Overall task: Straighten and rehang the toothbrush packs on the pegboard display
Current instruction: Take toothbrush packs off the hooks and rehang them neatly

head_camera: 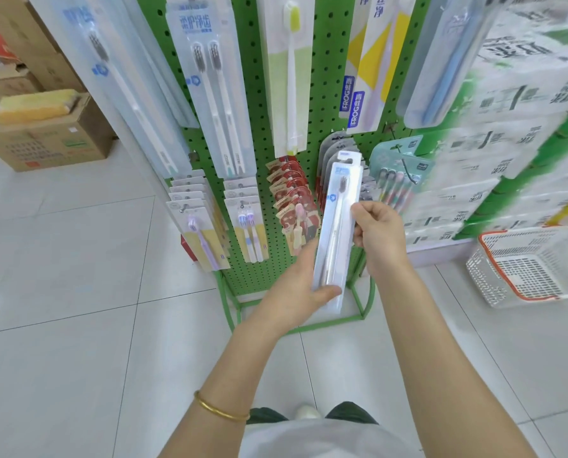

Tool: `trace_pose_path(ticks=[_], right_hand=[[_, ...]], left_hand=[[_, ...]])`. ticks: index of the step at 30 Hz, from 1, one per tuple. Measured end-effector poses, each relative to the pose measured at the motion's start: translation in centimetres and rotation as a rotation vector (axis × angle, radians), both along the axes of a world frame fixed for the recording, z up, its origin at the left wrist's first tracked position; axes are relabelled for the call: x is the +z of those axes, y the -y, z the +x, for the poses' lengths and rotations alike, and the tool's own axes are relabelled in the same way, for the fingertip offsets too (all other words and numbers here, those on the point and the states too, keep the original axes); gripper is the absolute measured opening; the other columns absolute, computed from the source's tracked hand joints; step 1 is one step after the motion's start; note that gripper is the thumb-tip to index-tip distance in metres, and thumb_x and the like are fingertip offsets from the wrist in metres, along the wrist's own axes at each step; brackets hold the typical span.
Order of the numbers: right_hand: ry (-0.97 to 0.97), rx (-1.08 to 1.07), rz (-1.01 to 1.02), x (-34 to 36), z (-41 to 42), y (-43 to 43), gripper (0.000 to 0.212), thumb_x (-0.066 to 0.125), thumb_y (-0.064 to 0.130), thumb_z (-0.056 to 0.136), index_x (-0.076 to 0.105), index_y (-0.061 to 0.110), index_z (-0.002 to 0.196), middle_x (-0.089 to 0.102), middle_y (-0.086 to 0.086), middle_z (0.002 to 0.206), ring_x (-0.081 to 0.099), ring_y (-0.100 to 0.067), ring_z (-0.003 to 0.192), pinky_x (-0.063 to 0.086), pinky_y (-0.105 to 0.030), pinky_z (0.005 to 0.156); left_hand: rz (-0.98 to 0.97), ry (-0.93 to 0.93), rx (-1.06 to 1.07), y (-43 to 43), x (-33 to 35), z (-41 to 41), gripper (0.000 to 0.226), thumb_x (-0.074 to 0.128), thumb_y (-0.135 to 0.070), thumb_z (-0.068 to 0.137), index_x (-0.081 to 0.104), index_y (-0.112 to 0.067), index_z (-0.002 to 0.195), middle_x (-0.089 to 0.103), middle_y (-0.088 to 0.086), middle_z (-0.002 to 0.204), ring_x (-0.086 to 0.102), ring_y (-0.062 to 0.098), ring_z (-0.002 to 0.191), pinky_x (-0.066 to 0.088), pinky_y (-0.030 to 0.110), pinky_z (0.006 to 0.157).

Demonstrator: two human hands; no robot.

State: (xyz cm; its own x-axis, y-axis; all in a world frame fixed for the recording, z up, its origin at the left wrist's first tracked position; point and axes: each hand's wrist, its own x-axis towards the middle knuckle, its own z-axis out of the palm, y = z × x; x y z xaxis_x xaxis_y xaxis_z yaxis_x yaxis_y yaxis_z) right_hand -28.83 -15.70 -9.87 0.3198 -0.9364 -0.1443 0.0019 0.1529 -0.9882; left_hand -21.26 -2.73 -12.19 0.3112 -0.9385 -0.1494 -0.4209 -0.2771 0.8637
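A green pegboard display [328,77] stands in front of me, hung with rows of toothbrush packs. I hold one long white-and-blue toothbrush pack [337,206] upright in front of the lower right pegs. My left hand [295,289] grips its bottom end, thumb across the front. My right hand [380,233] pinches its right edge near the middle. The pack's top sits over a stack of grey packs [330,153] on a peg. Red packs [292,190] hang just to the left, slightly fanned and crooked.
Pale packs [193,206] hang low on the left of the board. A white basket with an orange rim [533,266] sits on the floor at right. Stacked wrapped paper goods [513,127] fill the right. Cardboard boxes [44,140] stand at far left.
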Motion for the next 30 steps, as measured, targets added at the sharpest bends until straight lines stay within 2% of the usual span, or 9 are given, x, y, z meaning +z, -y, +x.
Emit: trace_pose_path(ticks=[3, 7, 11, 14, 17, 21, 23, 25, 30], right_hand=[[0.003, -0.078, 0.02, 0.0, 0.1, 0.6, 0.02, 0.05, 0.009, 0.097, 0.054, 0.011, 0.077, 0.045, -0.001, 0.056, 0.038, -0.001, 0.033, 0.036, -0.018, 0.039], [-0.008, -0.112, -0.003, -0.1, 0.3, 1.1, 0.012, 0.05, 0.011, 0.097, 0.055, 0.007, 0.086, 0.045, -0.001, 0.057, 0.038, -0.002, 0.035, 0.036, -0.017, 0.037], [0.012, -0.076, 0.011, -0.2, 0.4, 0.8, 0.016, 0.051, 0.011, 0.096, 0.055, 0.013, 0.08, 0.045, 0.0, 0.06, 0.039, -0.006, 0.043, 0.035, -0.016, 0.038], [0.068, -0.004, 0.073, -0.4, 0.3, 0.8, 0.013, 0.056, 0.018, 0.095, 0.057, 0.017, 0.082, 0.054, 0.0, 0.068, 0.044, -0.009, 0.049, 0.034, -0.019, 0.042], [0.07, 0.043, 0.12, -1.0, 0.5, 1.1, 0.005, 0.057, 0.017, 0.094, 0.056, 0.014, 0.09, 0.058, -0.004, 0.077, 0.05, -0.012, 0.051, 0.038, -0.028, 0.048], [0.042, 0.023, 0.133, -1.3, 0.7, 1.3, 0.015, 0.056, 0.006, 0.092, 0.048, 0.006, 0.105, 0.054, -0.007, 0.066, 0.046, -0.006, 0.039, 0.04, -0.031, 0.049], [0.034, 0.054, 0.098, -1.2, 0.6, 1.3, 0.011, 0.056, 0.004, 0.093, 0.051, 0.005, 0.103, 0.052, -0.003, 0.06, 0.043, -0.006, 0.038, 0.039, -0.026, 0.044], [0.026, 0.104, 0.069, -1.1, 0.4, 1.3, 0.006, 0.055, 0.003, 0.093, 0.058, 0.008, 0.093, 0.052, 0.003, 0.051, 0.042, -0.008, 0.041, 0.037, -0.023, 0.043], [0.031, 0.176, 0.034, -0.8, 0.2, 1.3, 0.011, 0.057, 0.004, 0.092, 0.062, 0.011, 0.087, 0.053, 0.009, 0.046, 0.041, -0.012, 0.046, 0.036, -0.027, 0.047]], left_hand=[[0.008, 0.145, 0.031, -0.4, 0.2, -0.2, 0.086, 0.071, -0.027, 0.083, 0.013, -0.034, 0.145, 0.036, -0.005, 0.148, 0.044, 0.017, 0.128, 0.038, 0.036, 0.104], [0.072, 0.34, -0.012, -0.7, 0.4, -0.4, 0.08, 0.073, -0.034, 0.081, 0.019, -0.031, 0.139, 0.038, -0.002, 0.141, 0.054, 0.019, 0.086, 0.047, 0.035, 0.084], [0.126, 0.388, -0.023, -0.6, 0.5, -0.5, 0.078, 0.065, -0.029, 0.084, 0.015, -0.027, 0.143, 0.031, 0.001, 0.146, 0.057, 0.026, 0.093, 0.048, 0.037, 0.082], [0.164, 0.207, -0.007, -0.4, 0.6, -0.1, 0.069, 0.052, -0.017, 0.088, 0.015, -0.028, 0.144, 0.042, 0.004, 0.135, 0.058, 0.027, 0.091, 0.05, 0.038, 0.082], [0.129, -0.074, 0.009, -0.3, 0.8, 0.2, 0.057, 0.045, -0.004, 0.091, 0.026, -0.027, 0.14, 0.051, -0.003, 0.115, 0.063, 0.026, 0.096, 0.051, 0.045, 0.089], [0.085, -0.302, 0.033, -0.3, 1.0, 0.5, 0.054, 0.037, 0.01, 0.091, 0.034, -0.026, 0.131, 0.056, 0.008, 0.112, 0.066, 0.019, 0.089, 0.055, 0.032, 0.082], [0.078, -0.388, 0.045, -0.4, 0.9, 0.7, 0.043, 0.043, 0.007, 0.093, 0.038, -0.018, 0.128, 0.062, 0.012, 0.105, 0.068, 0.021, 0.08, 0.057, 0.032, 0.075], [0.075, -0.454, 0.063, -0.4, 0.8, 0.9, 0.032, 0.047, 0.0, 0.095, 0.042, -0.018, 0.121, 0.067, 0.012, 0.095, 0.069, 0.022, 0.071, 0.058, 0.032, 0.068], [0.08, -0.49, 0.107, -0.1, 0.5, 1.1, 0.015, 0.047, -0.022, 0.1, 0.049, -0.014, 0.113, 0.07, 0.014, 0.081, 0.069, 0.026, 0.062, 0.057, 0.032, 0.058]])
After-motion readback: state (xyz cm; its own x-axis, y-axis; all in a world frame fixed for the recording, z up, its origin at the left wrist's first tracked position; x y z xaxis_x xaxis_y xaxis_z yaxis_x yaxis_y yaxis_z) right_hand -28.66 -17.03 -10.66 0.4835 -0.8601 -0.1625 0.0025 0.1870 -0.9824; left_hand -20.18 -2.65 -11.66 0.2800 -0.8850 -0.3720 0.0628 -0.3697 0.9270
